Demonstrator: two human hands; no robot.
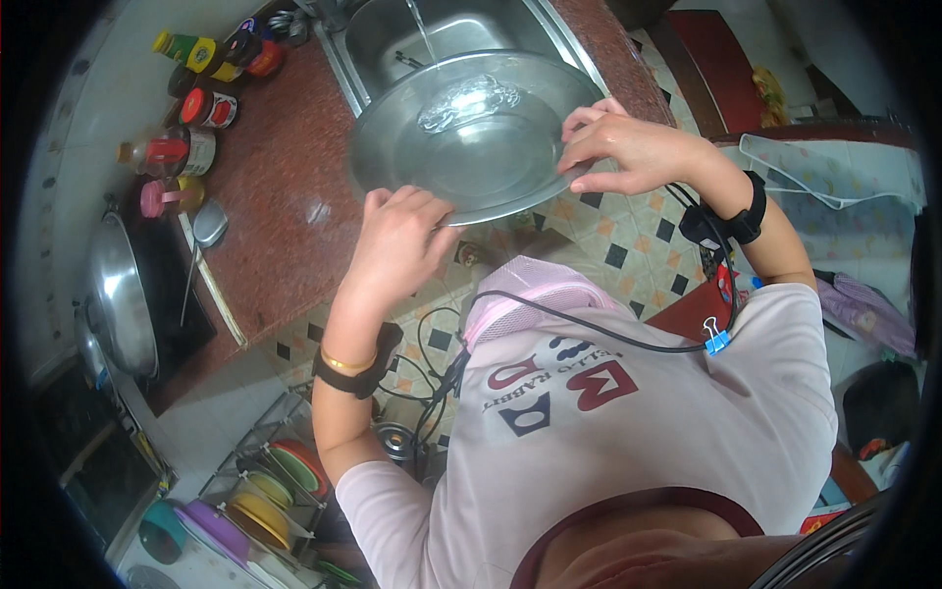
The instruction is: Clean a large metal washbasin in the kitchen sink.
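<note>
Countertop [285, 187]: reddish stone, left of and below left hand.
Sink [461, 29]: steel, set beyond both hands; partly covered by basin.
Basin [471, 133]: wide, shallow, steel; held level between both hands over near edge of sink, partly above tiled floor [608, 236]. Thin stream of water [422, 29] falling onto far part of basin floor, splashing there; shallow pool gathering, most of inner surface merely wet and shining. No soap, food or residue visible. Judged: filling or rinsing under way, well short of full; emptying and setting down not yet done.
Wok [123, 294]: steel, on dark stove well left of left hand.
Dish rack [265, 481]: coloured plates and bowls, low on floor, beneath left elbow.
Bottles and jars [191, 108]: sauce and condiment containers, grouped at back of countertop, up and left of left hand.
Right hand [628, 147]: clamped on right rim of basin, fingers over edge.
Left hand [397, 240]: clamped on near-left rim, thumb side up; well apart from right hand, basin between.
Ladle [206, 231]: steel, just left of left hand, at countertop edge.
</note>
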